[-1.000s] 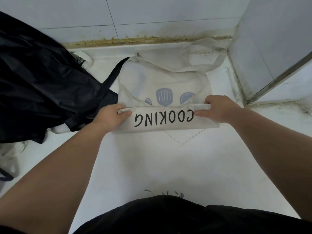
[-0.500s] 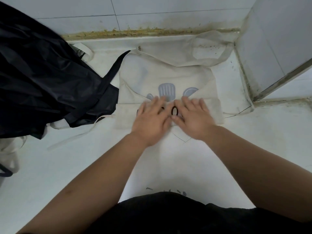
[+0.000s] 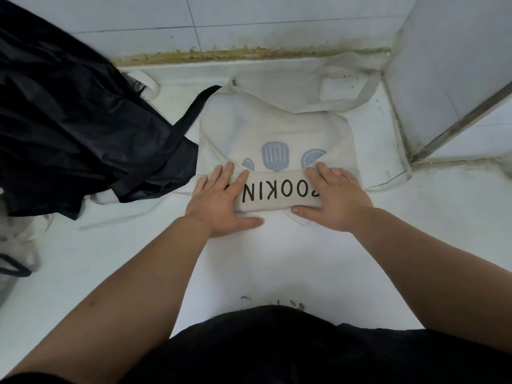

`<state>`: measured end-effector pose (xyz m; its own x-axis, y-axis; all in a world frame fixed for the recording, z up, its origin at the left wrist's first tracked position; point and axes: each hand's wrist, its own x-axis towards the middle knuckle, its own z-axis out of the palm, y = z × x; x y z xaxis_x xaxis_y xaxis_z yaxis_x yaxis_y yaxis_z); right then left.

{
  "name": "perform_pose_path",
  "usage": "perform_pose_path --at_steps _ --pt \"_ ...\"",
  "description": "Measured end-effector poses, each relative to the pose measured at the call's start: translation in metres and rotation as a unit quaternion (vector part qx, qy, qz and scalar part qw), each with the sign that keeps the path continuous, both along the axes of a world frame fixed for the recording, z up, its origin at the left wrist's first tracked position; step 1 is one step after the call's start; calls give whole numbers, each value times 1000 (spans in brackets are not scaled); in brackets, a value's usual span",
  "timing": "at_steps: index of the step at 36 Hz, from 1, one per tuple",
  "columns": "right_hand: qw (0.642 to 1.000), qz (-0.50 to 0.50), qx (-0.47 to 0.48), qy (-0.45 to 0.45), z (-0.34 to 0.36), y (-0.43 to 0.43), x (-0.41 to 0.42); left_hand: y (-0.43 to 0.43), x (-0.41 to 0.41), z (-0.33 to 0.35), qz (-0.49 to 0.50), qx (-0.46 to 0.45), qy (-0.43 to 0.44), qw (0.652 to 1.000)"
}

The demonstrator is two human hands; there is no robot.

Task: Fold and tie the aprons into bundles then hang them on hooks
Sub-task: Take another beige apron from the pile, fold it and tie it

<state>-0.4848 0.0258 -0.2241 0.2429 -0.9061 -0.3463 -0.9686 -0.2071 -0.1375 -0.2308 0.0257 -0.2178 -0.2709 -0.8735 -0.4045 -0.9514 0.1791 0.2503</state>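
Both hands, left and right, press flat on the folded apron.

A cream apron printed with black lettering and blue utensils lies partly folded on the white table, a crumpled black apron to its left.

The stained white desk meets a tiled wall at its far edge. A partly folded cream canvas apron with black lettering and blue-grey utensil prints lies on it. A crumpled glossy black apron is heaped against the cream one's left edge. More pale cloth sits at the desk's left edge.
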Motion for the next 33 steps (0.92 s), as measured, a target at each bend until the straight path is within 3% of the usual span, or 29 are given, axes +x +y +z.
perform_pose_path --at_steps 8,10,15,21,24,27,30,33 --pt "993 -29 65 -92 32 28 4 34 -3 17 58 -25 34 997" --pt "988 -32 111 -104 45 32 2 34 -1 25 47 17 45 998" --pt "985 19 167 -25 67 38 2 33 7 54 65 161 86 981" --pt "984 -30 172 -18 73 35 -1 28 18 57 105 199 99 969" --pt "992 -34 120 34 70 28 -4 20 23 53 105 139 66 982" --pt "994 -44 74 74 69 24 -8 16 16 51 72 26 -61 995" --pt "986 -35 21 159 59 18 -4 16 1 41 -24 -107 -185 977" --pt "985 22 -31 171 43 20 12 26 -25 28 -121 -122 -105 980"
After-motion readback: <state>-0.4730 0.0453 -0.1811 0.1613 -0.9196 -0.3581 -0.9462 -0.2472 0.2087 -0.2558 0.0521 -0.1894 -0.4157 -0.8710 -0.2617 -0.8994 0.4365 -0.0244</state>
